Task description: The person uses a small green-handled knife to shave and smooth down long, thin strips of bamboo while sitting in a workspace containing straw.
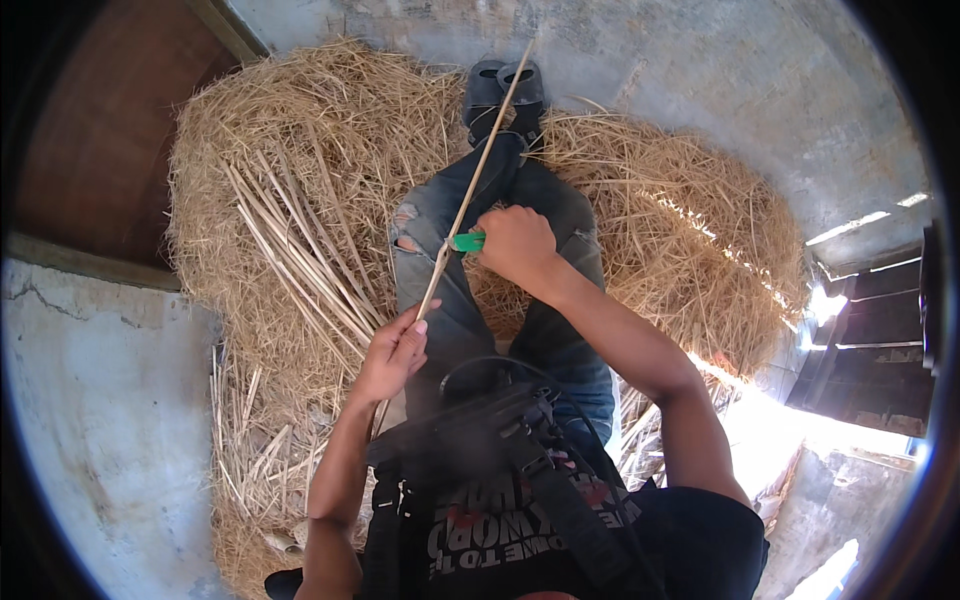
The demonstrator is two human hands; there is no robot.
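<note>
Stick (484, 152), long and pale, slants over blue jeans (570, 215); the left hand (392, 358) grips its lower part, the right hand (518, 245) clasps a green tool (467, 242) against it. White lettering (490, 545) marks the black shirt (695, 540); straw (320, 110) lies around.

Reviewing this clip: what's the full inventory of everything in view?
Long stick: one, pale tan, in the left hand, slanting over the legs
Green tool: one, in the right hand, against the stick; kind unclear
Loose sticks: several, tan, on the straw at left
Straw: uncounted, golden, both sides
Wall: grey, around
Panel: one, reddish-brown, upper left
Slats: several, dark, right
Shoes: two, dark, top centre
Jeans: one pair, blue, torn, centre
Shirt: one, black, bottom
Left hand, right hand: two, bare, centre
</note>
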